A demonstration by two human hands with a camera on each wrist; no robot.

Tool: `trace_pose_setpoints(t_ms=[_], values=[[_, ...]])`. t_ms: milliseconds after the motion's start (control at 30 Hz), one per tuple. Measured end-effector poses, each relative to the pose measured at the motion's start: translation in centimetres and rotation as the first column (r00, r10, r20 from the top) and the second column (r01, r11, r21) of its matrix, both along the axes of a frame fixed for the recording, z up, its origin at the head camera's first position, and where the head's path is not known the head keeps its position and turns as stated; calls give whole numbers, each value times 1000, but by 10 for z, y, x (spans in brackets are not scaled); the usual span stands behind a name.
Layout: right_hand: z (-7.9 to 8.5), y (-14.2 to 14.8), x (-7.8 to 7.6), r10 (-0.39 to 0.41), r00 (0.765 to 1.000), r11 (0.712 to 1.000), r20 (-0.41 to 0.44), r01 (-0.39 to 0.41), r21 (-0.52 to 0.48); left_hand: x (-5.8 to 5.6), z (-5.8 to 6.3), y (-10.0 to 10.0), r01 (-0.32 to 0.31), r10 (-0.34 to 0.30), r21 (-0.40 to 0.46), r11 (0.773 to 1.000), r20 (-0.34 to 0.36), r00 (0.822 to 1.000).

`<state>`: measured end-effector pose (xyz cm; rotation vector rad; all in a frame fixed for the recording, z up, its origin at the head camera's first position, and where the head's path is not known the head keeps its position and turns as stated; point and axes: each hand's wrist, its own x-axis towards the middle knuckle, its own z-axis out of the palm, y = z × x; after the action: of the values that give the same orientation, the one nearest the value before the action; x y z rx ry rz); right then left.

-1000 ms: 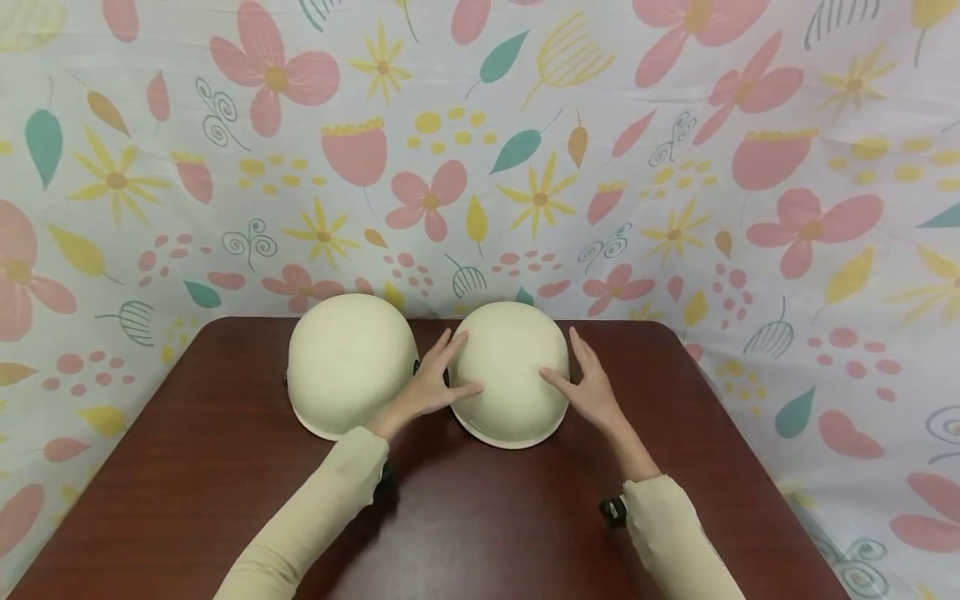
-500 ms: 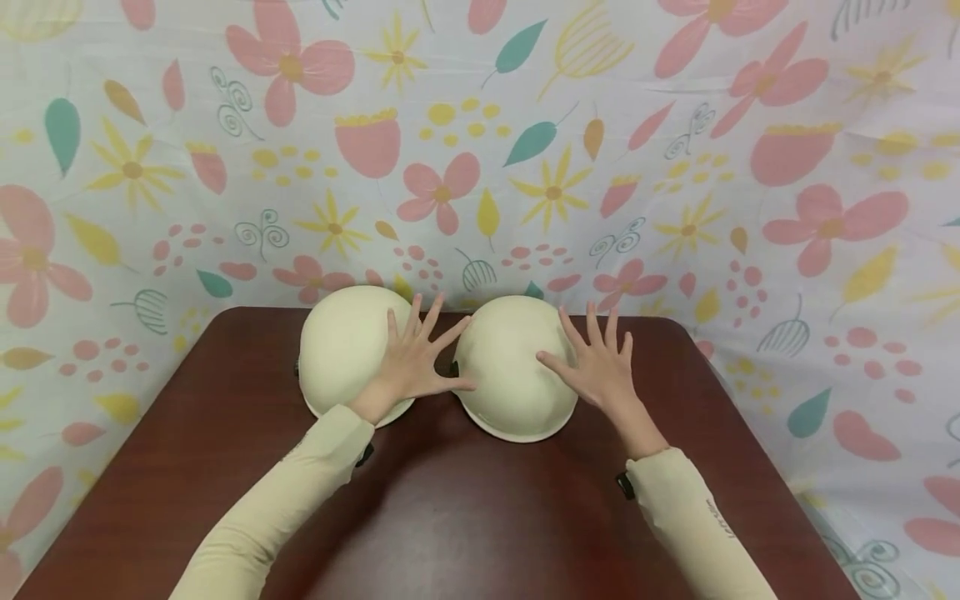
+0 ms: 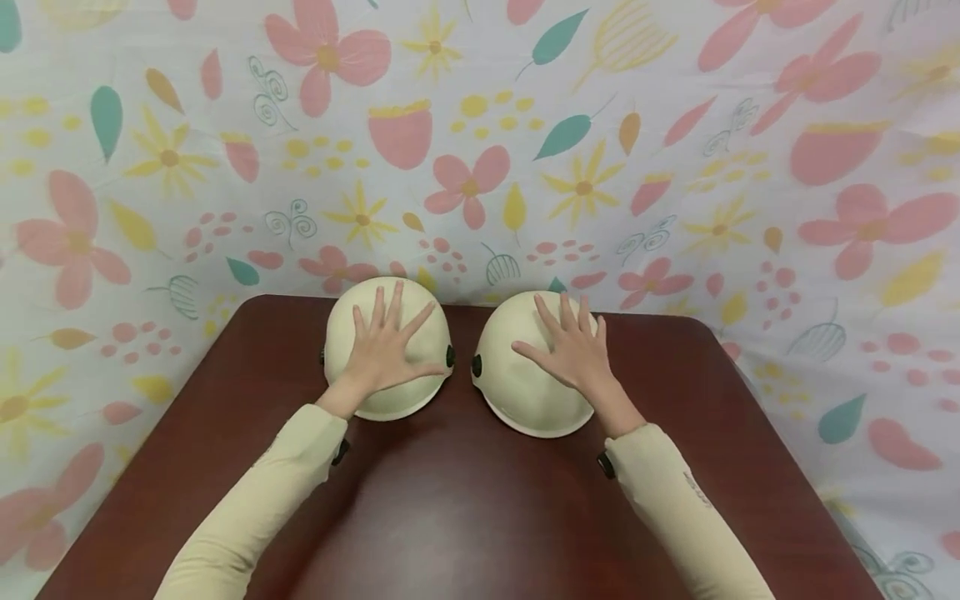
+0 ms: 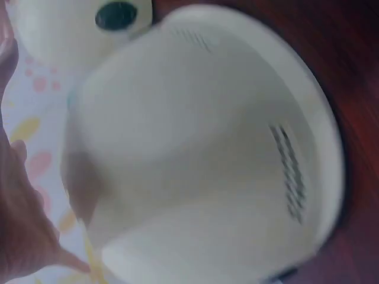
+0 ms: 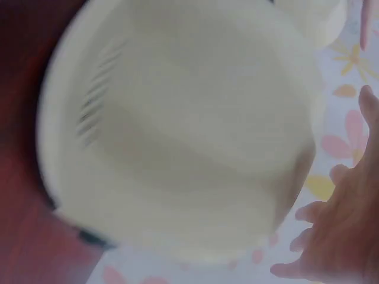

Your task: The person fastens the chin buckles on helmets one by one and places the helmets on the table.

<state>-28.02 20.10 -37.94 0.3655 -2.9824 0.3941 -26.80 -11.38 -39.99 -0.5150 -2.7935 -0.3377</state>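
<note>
- Hovering over the left helmet (image 3: 426,345), the left hand (image 3: 382,354) has its fingers spread wide apart. Its thumb sticks out sideways, toward the middle.
- In the left wrist view, a bit of flower cloth (image 4: 47,112) shows between these fingers and the helmet, so the tips are apart from it.
- The right hand (image 3: 576,354) is up over the right helmet (image 3: 517,387). Its fingers are spread too, with smaller gaps, and its thumb points toward the middle.
- In the right wrist view, the cloth shows in a gap there as well, so these tips are apart from the helmet.
- Both helmets are cream and round. They sit near the back edge of the brown table (image 3: 442,517), round tops up and rims down.
- They stand side by side, close but not touching, with the right one a little nearer to the person.
- Each has a black knob (image 3: 477,365) on the side that faces the other helmet.
- Little slots (image 4: 288,171) show low on each helmet.
- Cream sleeves (image 3: 247,500) cover both arms.
</note>
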Motion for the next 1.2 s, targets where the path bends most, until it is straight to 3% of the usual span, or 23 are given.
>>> trace_pose_setpoints(t_ms=[200,467,700,867,967,1100,1200], values=[[5,-29,-15,80,996,997,25,-80,-21,-1,0,-29,-84,83,35,996,33,996],[-10,-57,-20,147,989,989,12,-147,8,6,-8,-52,-142,136,46,989,119,984],[-17,-67,-25,169,985,985,35,-170,31,4,-15,-51,-165,136,129,978,211,968],[-18,-75,-27,183,976,983,115,-184,-6,-2,-25,-44,-173,97,235,957,305,948],[-22,-78,-27,207,959,976,191,-190,-106,-5,-35,-40,-154,13,368,917,357,934],[-31,-82,-24,241,934,949,264,-169,-266,-6,-46,-36,-93,-133,570,816,343,930],[-37,-83,-23,257,928,915,269,-145,-376,-6,-52,-35,-72,-176,641,765,314,933]])
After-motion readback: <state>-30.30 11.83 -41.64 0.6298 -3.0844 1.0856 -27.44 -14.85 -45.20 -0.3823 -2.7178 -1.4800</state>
